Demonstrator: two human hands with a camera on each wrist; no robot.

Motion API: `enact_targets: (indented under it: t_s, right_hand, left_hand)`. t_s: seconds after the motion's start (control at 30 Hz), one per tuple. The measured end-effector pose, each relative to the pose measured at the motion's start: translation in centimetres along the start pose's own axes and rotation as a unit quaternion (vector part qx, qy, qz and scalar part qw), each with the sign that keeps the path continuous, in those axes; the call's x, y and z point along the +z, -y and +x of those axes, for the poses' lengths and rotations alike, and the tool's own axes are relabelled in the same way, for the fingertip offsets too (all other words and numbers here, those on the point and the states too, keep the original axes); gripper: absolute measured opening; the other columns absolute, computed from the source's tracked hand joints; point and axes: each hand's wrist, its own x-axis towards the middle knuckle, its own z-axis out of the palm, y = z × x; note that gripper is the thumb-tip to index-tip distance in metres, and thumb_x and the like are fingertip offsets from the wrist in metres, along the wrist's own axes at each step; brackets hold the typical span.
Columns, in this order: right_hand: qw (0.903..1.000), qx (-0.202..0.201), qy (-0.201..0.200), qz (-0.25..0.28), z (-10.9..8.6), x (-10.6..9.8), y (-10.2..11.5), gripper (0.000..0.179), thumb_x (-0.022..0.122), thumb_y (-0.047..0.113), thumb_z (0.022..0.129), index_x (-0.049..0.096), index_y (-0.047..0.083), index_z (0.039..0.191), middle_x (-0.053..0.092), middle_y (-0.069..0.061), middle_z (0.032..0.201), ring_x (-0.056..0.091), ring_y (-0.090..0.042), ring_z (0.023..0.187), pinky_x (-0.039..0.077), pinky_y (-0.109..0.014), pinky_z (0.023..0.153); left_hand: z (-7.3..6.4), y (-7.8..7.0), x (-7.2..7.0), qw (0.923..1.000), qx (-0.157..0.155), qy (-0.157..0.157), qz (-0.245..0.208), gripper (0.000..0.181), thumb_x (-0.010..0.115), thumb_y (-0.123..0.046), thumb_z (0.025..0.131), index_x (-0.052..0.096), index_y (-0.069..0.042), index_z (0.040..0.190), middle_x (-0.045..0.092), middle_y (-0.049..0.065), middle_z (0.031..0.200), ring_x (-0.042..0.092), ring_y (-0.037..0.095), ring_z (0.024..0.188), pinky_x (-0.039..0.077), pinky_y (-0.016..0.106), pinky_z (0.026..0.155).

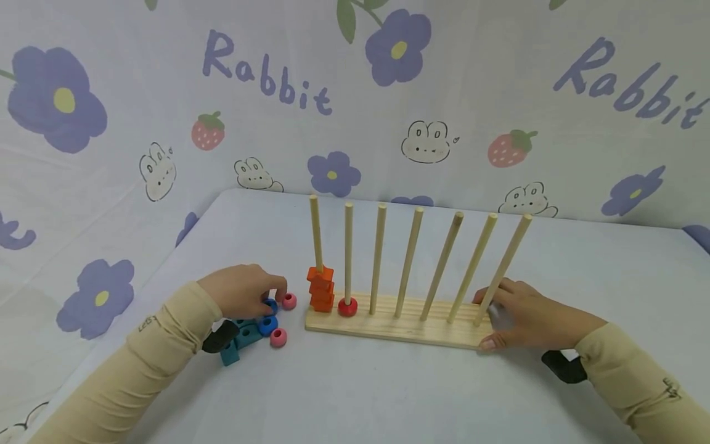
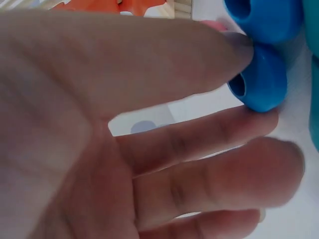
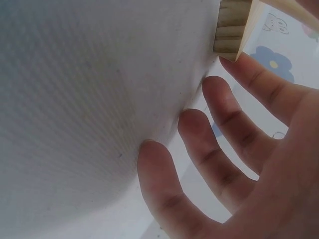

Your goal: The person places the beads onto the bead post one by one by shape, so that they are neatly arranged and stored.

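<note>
Between its thumb and index finger, my left hand (image 1: 238, 291) pinches a blue bead (image 2: 269, 79). A second blue bead (image 1: 268, 325) touches it in the left wrist view. My right hand (image 1: 535, 316) holds the right end of a wooden peg rack (image 1: 383, 330), thumb at the front edge and index finger behind. The other fingers (image 3: 162, 174) of that hand stretch past the rack's end. Several orange pieces (image 1: 321, 295) are stacked on the leftmost of the rack's upright pegs. One red bead (image 1: 347, 307) sits at the bottom of the second peg.
Teal blocks (image 1: 248, 333) lie below my left hand, partly hidden by it. One pink bead (image 1: 289, 301) is beside the fingertips, and another pink bead (image 1: 278, 337) lies nearer me. Behind the white table (image 1: 388, 394) hangs a printed cloth (image 1: 366, 117).
</note>
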Motion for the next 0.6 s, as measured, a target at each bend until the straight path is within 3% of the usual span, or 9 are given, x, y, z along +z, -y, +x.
enact_targets:
  t_s: [0.27,0.43,0.6]
  right_hand:
    - [1.0000,-0.006,0.000,0.001,-0.01,-0.10,-0.21,0.077,0.068,0.069,0.068,0.052,0.021,0.126,0.041,-0.019,0.137,0.037,-0.044,0.125,0.037,-0.062,0.095]
    - [1.0000,-0.006,-0.001,0.005,-0.08,-0.14,-0.36,0.077,0.068,0.068,0.068,0.052,0.021,0.127,0.041,-0.019,0.136,0.037,-0.044,0.125,0.037,-0.062,0.095]
    - [0.9999,-0.011,0.002,0.012,-0.05,0.01,-0.43,0.076,0.068,0.068,0.069,0.052,0.021,0.127,0.041,-0.019,0.136,0.036,-0.043,0.125,0.037,-0.062,0.095]
  left_hand:
    - [-0.18,0.07,-0.24,0.9997,0.014,0.010,0.016,0.019,0.070,-0.015,0.086,0.069,-0.023,0.104,0.065,0.004,0.100,0.057,0.020,0.092,0.052,0.036,0.080]
    - [0.05,0.19,-0.14,0.9996,0.014,0.020,0.017,0.024,0.073,-0.015,0.083,0.068,-0.022,0.105,0.063,0.003,0.101,0.057,0.021,0.096,0.052,0.039,0.083]
    - [-0.37,0.84,-0.45,0.9997,0.020,-0.008,0.015,0.022,0.072,-0.018,0.085,0.066,-0.019,0.107,0.063,0.001,0.099,0.057,0.018,0.092,0.052,0.038,0.083]
